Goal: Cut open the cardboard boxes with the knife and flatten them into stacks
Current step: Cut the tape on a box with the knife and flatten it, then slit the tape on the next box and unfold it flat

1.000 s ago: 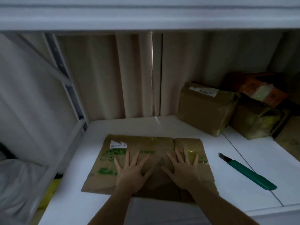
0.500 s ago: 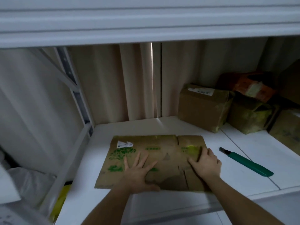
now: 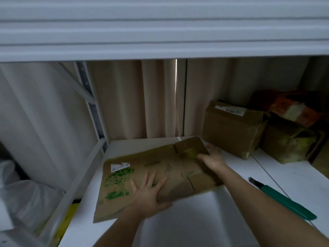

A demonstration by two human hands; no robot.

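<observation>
Shelf: a white flat shelf board [image 3: 187, 220] — a thin seam runs across its right part.
Upper shelf: white ribbed metal edge [image 3: 160, 32] overhead.
Curtain: beige pleated fabric curtain [image 3: 133, 100] behind — a bright slit between its panels.
Frame: grey-white metal rack upright [image 3: 94, 111], left.
Bag: pale plastic bag [image 3: 26, 198], lower left.

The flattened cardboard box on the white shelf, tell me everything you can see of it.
The flattened cardboard box is brown corrugated board with green leafy print and a torn white label near its left end. Creases and flaps show at its right. It lies tilted, its right side raised off the white shelf. The left hand grips its near edge, fingers spread on top; the right hand holds its far right flap.
</observation>
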